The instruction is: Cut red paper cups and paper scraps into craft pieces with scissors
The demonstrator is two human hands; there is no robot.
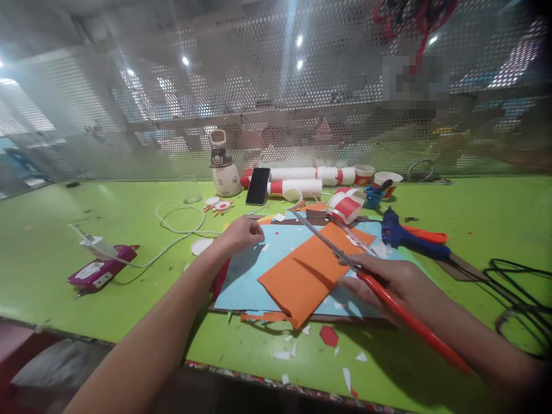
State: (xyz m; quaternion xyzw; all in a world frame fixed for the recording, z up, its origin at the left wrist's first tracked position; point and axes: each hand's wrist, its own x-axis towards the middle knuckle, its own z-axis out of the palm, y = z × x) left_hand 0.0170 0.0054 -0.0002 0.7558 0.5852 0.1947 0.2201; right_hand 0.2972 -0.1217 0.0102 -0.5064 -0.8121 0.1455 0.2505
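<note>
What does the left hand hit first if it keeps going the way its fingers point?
The left hand points right and slightly away across the blue sheet. First in that line is probably the metal ruler lying over the orange paper, though depth is hard to judge.

A black phone (257, 186) leans near the green surface's (64, 276) far edge, beside paper cups (363, 173); a blue glue gun (407, 237) lies rightward.
</note>
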